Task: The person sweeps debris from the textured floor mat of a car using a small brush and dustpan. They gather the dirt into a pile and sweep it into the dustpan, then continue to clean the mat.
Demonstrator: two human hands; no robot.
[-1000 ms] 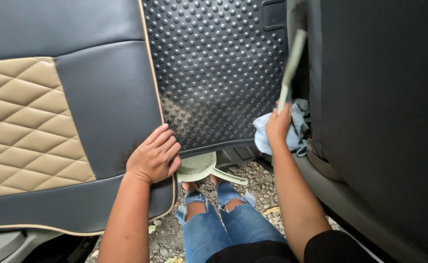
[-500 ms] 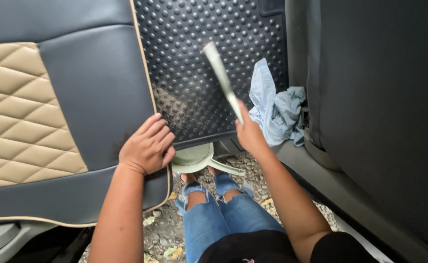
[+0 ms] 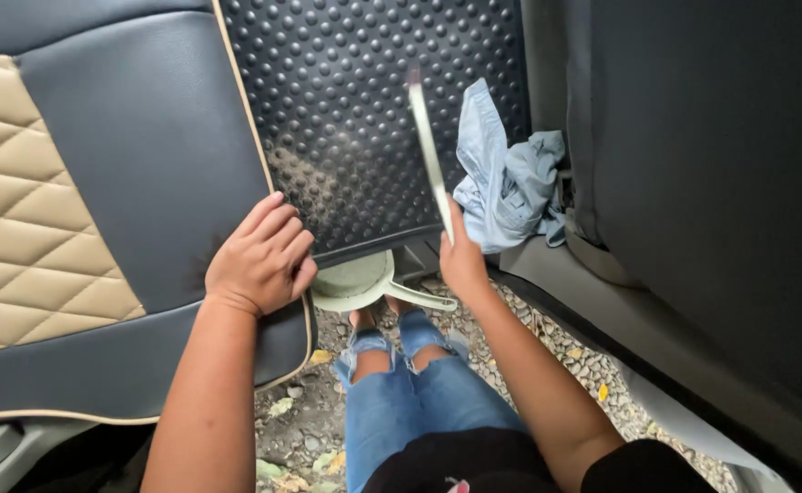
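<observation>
Fingers [image 3: 456, 239] of the right hand [image 3: 463, 265] wrap shut around the near end of a slim pale-green brush handle [image 3: 428, 155]; the handle rises away from the fist, tilted slightly left, its far tip blurred over the studded black floor mat [image 3: 364, 119]; just below and left of that hand a pale-green dustpan [image 3: 357, 283] sits at the mat's near edge, its handle pointing right towards the wrist; the left hand [image 3: 260, 260] lies flat with fingers loosely spread on the dark corner of the car seat [image 3: 136, 155], gripping nothing, its fingertips at the piped seam beside the mat and just above the dustpan; below both arms are knees in torn blue jeans [image 3: 419, 393] over gravel ground [image 3: 301, 429].

Compared with half a second ago, the handle stands more upright and closer to the cloth, where before it leaned further left across the mat; a second ago it was held high by the seat back on the right; the left hand has kept its place on the seat.

Farther off, a crumpled light-blue cloth [image 3: 506, 183] lies on the mat's right side, just right of the handle, against the dark seat back [image 3: 711, 183]; the tan quilted panel [image 3: 18, 201] is far left.
</observation>
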